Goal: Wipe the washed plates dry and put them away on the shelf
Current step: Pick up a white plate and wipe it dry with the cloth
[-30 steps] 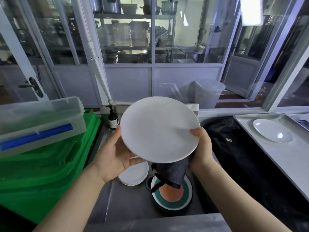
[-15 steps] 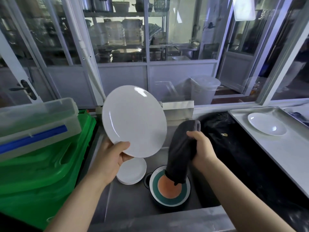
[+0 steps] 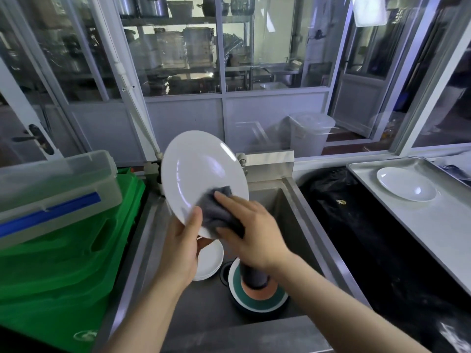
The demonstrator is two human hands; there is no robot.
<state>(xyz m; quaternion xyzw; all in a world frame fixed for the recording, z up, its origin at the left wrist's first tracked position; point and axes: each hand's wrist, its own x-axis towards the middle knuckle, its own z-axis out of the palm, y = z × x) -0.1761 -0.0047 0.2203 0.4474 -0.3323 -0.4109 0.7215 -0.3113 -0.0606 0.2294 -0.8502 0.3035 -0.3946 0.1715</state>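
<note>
Head view: left hand [image 3: 182,247] grips plate [image 3: 201,171]; right hand [image 3: 251,233] presses cloth [image 3: 216,212] on it.

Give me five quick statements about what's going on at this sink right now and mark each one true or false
1. The left hand holds the white plate by its lower edge. True.
2. The right hand presses a grey cloth on the plate. True.
3. The held plate lies flat on the sink floor. False: it is tilted up above the sink.
4. The metal tray at right holds no dish. False: one white dish lies on it.
5. The clear lidded box sits on top of the green crates. True.
</note>
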